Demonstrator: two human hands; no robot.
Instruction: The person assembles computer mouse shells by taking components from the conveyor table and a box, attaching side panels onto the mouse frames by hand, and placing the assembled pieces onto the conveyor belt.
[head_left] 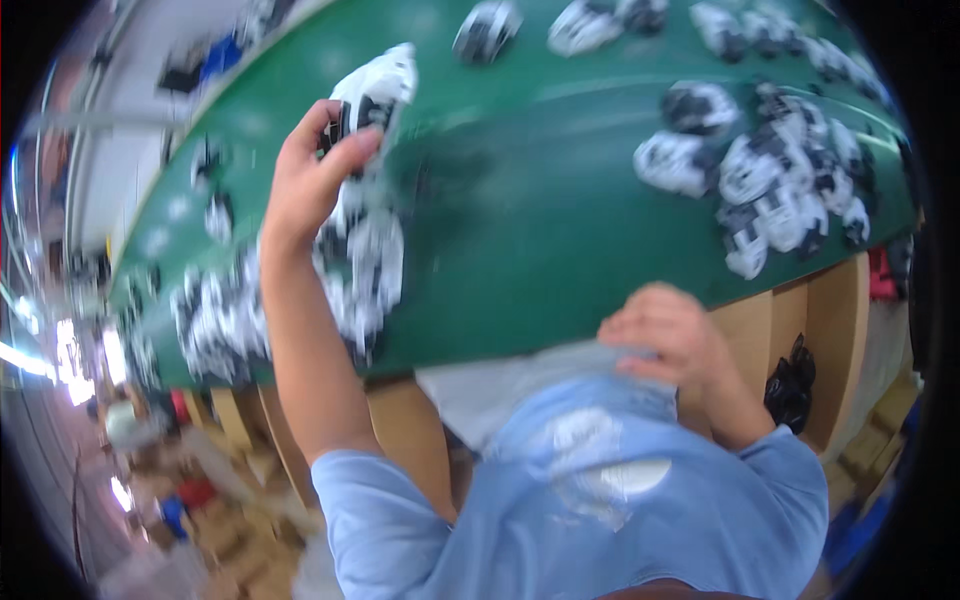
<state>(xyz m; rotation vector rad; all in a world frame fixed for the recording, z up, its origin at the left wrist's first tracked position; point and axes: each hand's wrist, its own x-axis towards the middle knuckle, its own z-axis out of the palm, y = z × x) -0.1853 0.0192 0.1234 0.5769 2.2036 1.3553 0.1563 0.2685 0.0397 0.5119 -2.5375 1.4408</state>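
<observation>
Out over the left part of the green table (510, 240), my left hand (318, 170) grips a white-and-black moulded piece (385, 85), shaped somewhat like a small toy car. Thumb and fingers close on its dark near end. Beneath and nearer than this hand lies a heap of similar white-and-black pieces (375, 265), blurred and partly hidden by my forearm. My right hand (665, 335) is at the table's near edge in front of my body, fingers curled together. Whether anything is in those fingers cannot be made out.
Another pile of white-and-black pieces (785, 185) lies at the right of the table, with several more along the far side (585, 25). Wooden shelving (820, 340) stands under the near edge, holding a black bag (790, 390). Cardboard (225, 525) lies on the floor at left.
</observation>
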